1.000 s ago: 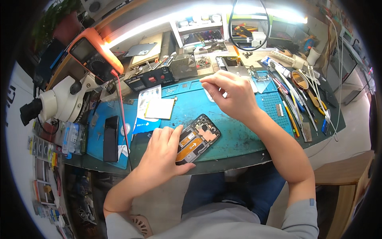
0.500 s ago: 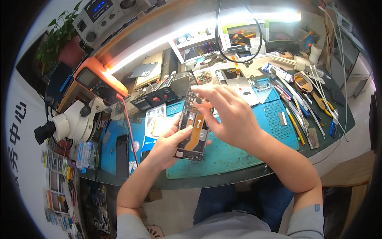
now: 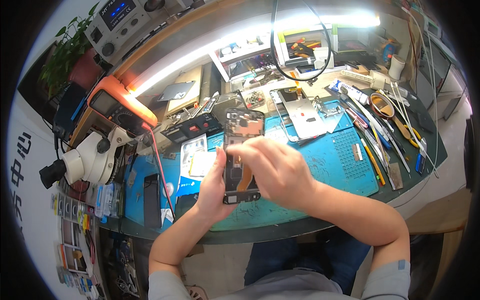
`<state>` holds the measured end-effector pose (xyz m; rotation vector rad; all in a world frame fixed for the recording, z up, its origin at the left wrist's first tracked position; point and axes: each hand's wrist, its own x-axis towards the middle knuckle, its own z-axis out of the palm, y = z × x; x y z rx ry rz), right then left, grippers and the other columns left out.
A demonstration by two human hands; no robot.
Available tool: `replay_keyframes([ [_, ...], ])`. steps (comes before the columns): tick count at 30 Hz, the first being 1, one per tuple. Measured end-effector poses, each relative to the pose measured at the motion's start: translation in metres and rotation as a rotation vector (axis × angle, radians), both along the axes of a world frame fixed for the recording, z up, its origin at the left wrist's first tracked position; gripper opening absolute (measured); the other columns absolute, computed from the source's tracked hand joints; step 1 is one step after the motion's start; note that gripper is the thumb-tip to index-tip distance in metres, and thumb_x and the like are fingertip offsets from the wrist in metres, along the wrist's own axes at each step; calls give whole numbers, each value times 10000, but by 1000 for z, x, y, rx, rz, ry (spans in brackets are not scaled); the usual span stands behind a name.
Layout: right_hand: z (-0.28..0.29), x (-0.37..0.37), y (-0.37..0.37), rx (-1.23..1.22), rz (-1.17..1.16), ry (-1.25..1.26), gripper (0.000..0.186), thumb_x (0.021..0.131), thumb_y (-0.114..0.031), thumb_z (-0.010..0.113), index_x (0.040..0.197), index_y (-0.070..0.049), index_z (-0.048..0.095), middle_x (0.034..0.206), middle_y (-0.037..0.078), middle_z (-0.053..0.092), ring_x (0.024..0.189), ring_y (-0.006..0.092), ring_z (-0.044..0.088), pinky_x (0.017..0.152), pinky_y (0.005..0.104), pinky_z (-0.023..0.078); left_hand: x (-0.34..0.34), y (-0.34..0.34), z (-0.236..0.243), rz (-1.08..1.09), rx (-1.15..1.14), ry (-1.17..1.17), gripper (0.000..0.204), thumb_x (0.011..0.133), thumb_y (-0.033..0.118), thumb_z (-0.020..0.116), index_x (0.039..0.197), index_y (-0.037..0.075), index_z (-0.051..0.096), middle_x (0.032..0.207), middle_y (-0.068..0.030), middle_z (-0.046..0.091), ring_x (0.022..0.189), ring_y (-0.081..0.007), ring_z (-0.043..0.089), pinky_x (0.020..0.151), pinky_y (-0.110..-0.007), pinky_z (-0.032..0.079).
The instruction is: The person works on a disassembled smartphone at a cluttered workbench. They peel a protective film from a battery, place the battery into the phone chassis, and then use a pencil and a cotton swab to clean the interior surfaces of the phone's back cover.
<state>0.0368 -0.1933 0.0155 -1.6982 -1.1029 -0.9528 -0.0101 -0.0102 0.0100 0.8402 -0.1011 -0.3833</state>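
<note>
Closely, left hand [image 3: 213, 187] clasped around opened phone [image 3: 234, 178], right hand [image 3: 281, 172] curled over it, hold unclear.

Bright strip light [image 3: 220, 45] along workbench [image 3: 280, 231]; pale floor [image 3: 220, 264].

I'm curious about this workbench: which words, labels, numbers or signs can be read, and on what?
I won't copy out wording, only where it stands.
White panel: large dark characters.
Grey machine: light lettering, blue lit display.
White-and-blue tube: bold blue print.
Orange meter: dial marks, too small to read.
Blue packet: white marks, too small.
Phone in the left hand: any print too blurred.
</note>
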Motion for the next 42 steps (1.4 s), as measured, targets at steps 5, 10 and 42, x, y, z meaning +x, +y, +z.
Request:
replay_keyframes([
  [5, -1, -11, 5, -65, 123, 62, 496, 795, 50, 646, 1287, -3, 622, 1049, 143, 637, 909, 306, 677, 774, 384, 575, 4, -12, 20, 77, 143, -93, 717, 1115, 586, 216, 1602, 75, 339, 1572, -183, 469, 1434, -309, 491, 1185, -480, 423],
  [10, -3, -5, 2, -98, 157, 82, 509, 797, 40, 634, 1303, -7, 604, 1061, 128, 621, 918, 308, 667, 794, 387, 569, 6, -11, 16, 113, 107, -100, 724, 1110, 601, 233, 1599, 80, 348, 1564, -176, 478, 1438, -302, 488, 1188, -480, 421],
  [42, -3, 3, -2, -101, 134, -47, 360, 795, 9, 679, 1154, -20, 673, 1005, 100, 594, 900, 255, 674, 761, 347, 586, 14, 7, 20, 241, 36, -252, 747, 1098, 614, 211, 1581, 65, 360, 1567, -144, 476, 1390, -267, 523, 1139, -440, 470],
])
